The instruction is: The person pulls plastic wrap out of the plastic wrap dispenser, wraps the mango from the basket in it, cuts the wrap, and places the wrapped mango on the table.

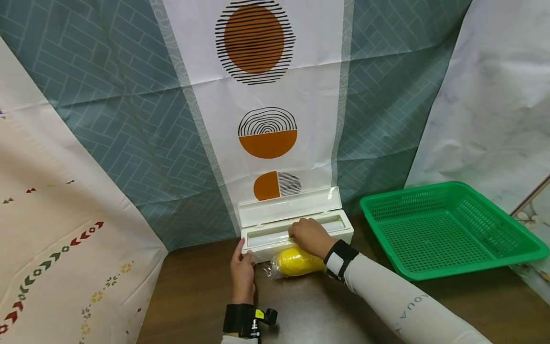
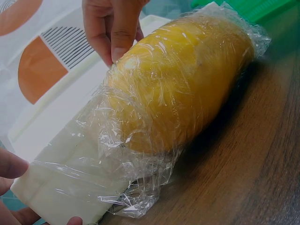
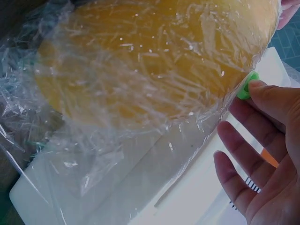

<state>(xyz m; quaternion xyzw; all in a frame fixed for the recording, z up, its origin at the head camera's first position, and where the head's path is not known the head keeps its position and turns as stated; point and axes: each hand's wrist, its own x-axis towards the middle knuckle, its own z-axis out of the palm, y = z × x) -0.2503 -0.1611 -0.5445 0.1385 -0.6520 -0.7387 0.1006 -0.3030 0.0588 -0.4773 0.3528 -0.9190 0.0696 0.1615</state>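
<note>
A white cling film dispenser [image 1: 267,255] stands against the wall, its lid [image 1: 290,207] raised and a roll of film [image 1: 267,239] inside. My left hand [image 1: 242,276] grips the dispenser's left end. In front of it lies a yellow oblong fruit [image 1: 298,262], wrapped in clear cling film [image 2: 133,190]; its exact kind cannot be told. From the fruit, film stretches back over the dispenser's front. Between thumb and forefinger, my right hand [image 1: 312,236] pinches a small green slide cutter [image 3: 247,86] at the film's edge. The other fingers of that hand are loosely bent.
To the right is a green perforated plastic basket [image 1: 429,270] with nothing in it. Patterned cloth [image 1: 378,119] hangs behind the dispenser, and a cream printed cloth [image 1: 77,191] covers the left side. The brown wooden table [image 1: 193,296] lies underneath.
</note>
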